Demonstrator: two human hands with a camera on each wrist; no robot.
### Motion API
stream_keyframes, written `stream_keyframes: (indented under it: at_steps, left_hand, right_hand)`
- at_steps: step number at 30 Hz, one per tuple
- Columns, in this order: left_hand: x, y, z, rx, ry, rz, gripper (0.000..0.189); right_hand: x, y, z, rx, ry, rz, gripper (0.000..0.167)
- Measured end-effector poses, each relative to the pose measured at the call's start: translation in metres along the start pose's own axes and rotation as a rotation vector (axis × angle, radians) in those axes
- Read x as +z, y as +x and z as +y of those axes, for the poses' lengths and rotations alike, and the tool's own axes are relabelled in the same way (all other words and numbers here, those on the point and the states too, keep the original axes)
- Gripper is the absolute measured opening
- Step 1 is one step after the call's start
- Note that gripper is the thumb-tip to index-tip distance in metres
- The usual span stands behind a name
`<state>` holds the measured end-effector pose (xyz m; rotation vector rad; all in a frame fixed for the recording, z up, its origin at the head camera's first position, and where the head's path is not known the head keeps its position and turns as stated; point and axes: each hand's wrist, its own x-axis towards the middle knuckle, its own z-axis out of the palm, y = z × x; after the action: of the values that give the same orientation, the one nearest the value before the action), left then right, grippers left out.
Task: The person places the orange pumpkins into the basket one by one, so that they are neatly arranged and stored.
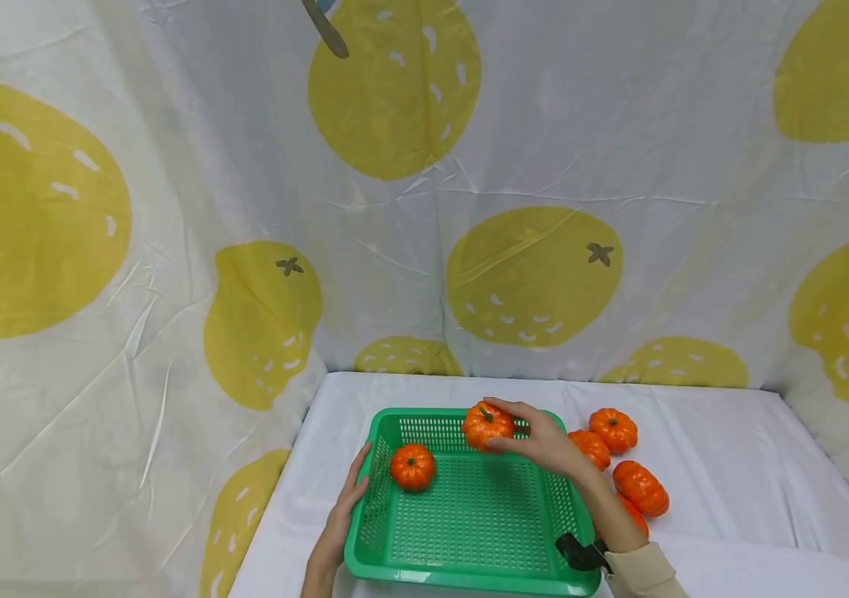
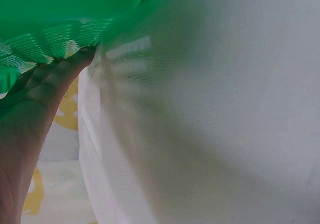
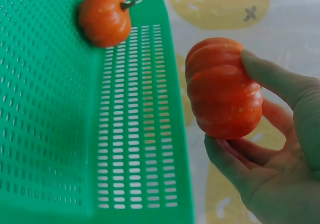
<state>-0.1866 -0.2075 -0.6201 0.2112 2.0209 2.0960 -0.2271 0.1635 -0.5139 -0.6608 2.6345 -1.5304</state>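
Pumpkin (image 1: pixel 486 428) pinched by my right hand (image 1: pixel 540 440), thumb and fingers spread to its width, over basket (image 1: pixel 462 527); second pumpkin (image 1: pixel 413 468) inside, left of grip; four more pumpkins (image 1: pixel 641 488) right of it. My left hand (image 1: pixel 342 508), straight-fingered, touches basket.

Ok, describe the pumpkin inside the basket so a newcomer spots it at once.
On the white tablecloth stands a green basket. Inside, toward its left side in the head view, sits an orange pumpkin. It alone rests in there: the right hand holds another pumpkin, and the other pumpkins lie outside, right of the basket.
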Motion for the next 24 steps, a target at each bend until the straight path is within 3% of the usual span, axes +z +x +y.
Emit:
stream_keyframes:
  at_steps: [10, 24]
  left_hand:
    - [0.000, 0.000, 0.001, -0.001, 0.001, -0.004, 0.054]
    - [0.000, 0.000, 0.001, 0.007, -0.007, -0.007, 0.055]
  right_hand:
    - [0.023, 0.014, 0.007, 0.023, 0.012, -0.051, 0.066]
    - [0.047, 0.018, 0.014, 0.050, -0.001, -0.093, 0.065]
